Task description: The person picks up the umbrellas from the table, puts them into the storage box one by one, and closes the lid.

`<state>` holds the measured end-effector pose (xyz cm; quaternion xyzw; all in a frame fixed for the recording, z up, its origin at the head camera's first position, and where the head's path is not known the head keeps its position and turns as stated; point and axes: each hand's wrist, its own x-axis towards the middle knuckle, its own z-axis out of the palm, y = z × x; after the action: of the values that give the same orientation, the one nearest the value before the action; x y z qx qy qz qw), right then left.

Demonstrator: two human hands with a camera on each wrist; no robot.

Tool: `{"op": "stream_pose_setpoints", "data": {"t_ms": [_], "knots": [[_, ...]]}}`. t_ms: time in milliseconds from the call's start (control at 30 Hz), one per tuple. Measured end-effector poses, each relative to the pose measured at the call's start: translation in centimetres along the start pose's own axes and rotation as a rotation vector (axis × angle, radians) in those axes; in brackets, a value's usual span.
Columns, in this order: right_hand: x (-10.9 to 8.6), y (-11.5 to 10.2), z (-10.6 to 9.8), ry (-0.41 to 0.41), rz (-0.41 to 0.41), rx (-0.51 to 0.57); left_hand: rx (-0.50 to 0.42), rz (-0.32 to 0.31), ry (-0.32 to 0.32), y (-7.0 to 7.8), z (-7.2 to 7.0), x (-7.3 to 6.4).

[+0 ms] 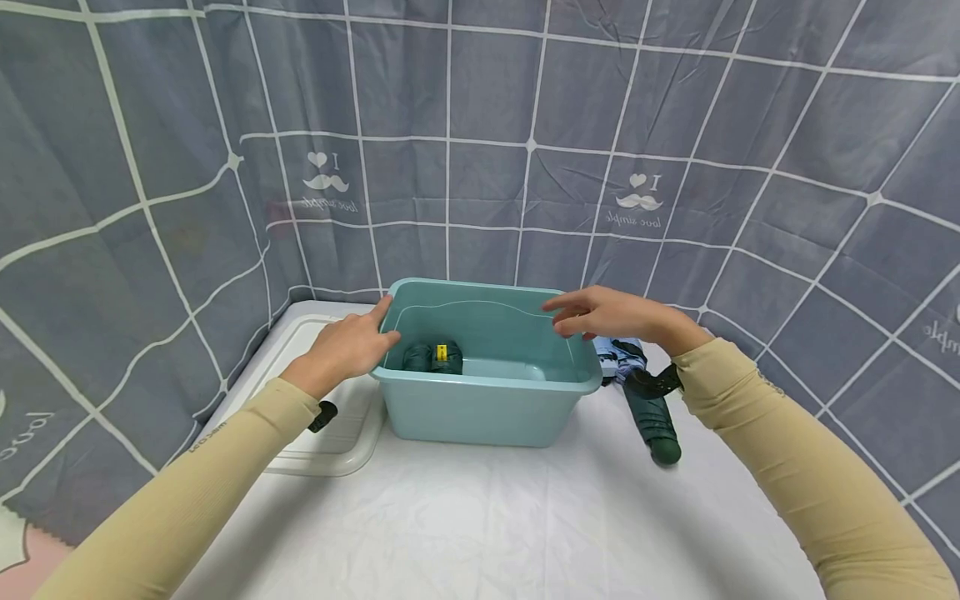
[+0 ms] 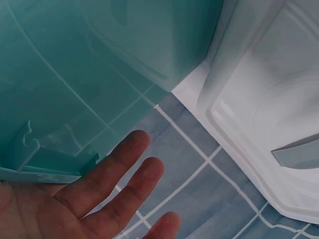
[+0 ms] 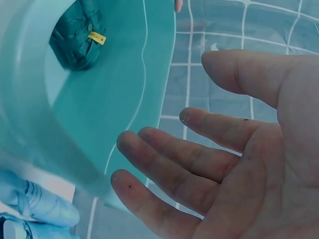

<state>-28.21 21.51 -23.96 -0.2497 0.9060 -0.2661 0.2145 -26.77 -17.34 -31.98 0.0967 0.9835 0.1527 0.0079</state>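
A teal plastic storage bin point(image 1: 480, 412) stands in the middle. Inside it, at the left, lie dark green folded umbrellas point(image 1: 448, 365), one with a yellow tag point(image 1: 442, 352). My left hand point(image 1: 348, 346) rests at the bin's left rim, thumb over the inside; in the left wrist view its fingers point(image 2: 132, 191) extend loosely outside the wall. Over the right rim hovers my right hand point(image 1: 618, 315), empty, its fingers point(image 3: 174, 174) spread and slightly bent in the right wrist view. Below and beside that hand are a dark green folded umbrella point(image 1: 654, 423) and blue folded umbrellas point(image 3: 42, 209).
A white lid point(image 1: 352, 437) lies left of the bin, partly behind my left forearm; a grey handle point(image 2: 299, 153) shows on it. White cloth point(image 1: 465, 517) covers the table. A grey checked curtain point(image 1: 487, 100) hangs behind and at both sides.
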Motion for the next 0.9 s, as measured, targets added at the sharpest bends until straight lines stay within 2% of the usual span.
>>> {"op": "stream_pose_setpoints", "data": {"t_ms": [200,533,900], "knots": [[-0.9,1.0,-0.4,0.027,0.016,-0.001,0.002,0.005,0.017,-0.1,0.0,0.0],[-2.7,2.5,-0.9,0.069,0.030,0.035,-0.017,0.001,-0.002,-0.1,0.0,-0.1],[-4.5,5.3,-1.3,0.114,0.071,0.067,-0.005,0.005,0.019,-0.1,0.1,0.0]]}}
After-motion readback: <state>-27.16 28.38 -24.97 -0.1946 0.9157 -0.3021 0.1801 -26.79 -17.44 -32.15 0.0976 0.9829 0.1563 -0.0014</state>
